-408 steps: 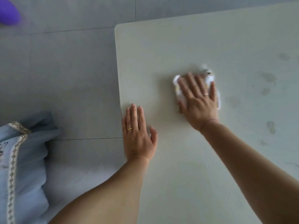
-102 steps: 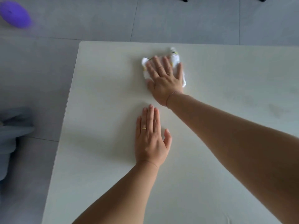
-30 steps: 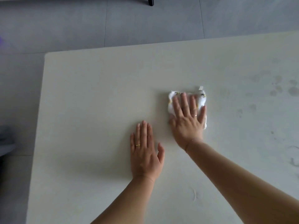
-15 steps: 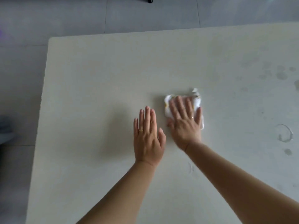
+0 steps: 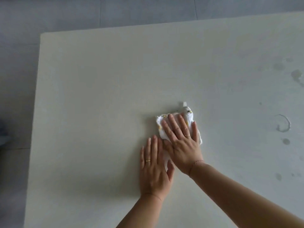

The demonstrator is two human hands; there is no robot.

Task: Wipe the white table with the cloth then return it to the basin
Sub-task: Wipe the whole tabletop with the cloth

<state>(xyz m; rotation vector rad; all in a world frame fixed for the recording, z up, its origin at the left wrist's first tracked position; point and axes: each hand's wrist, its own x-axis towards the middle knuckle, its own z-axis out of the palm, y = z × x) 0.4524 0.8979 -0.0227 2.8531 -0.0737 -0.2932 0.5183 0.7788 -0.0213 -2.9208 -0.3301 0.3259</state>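
The white table (image 5: 98,96) fills most of the head view. A small folded white cloth (image 5: 188,115) with yellow print lies near its middle. My right hand (image 5: 181,142) presses flat on the cloth, fingers spread over it, covering most of it. My left hand (image 5: 154,168) rests palm down on the bare table just left of and below the right hand, its thumb touching the right hand's edge. Both hands wear a ring. The basin is not in view.
Wet marks and a ring-shaped water stain (image 5: 283,123) spot the table's right side. Grey tiled floor (image 5: 65,12) lies beyond the far edge and along the left edge of the table.
My right hand has slid the cloth slightly toward me and to the left, closer to my left hand, which stays flat. The view has shifted a little, bringing in more stains at right.
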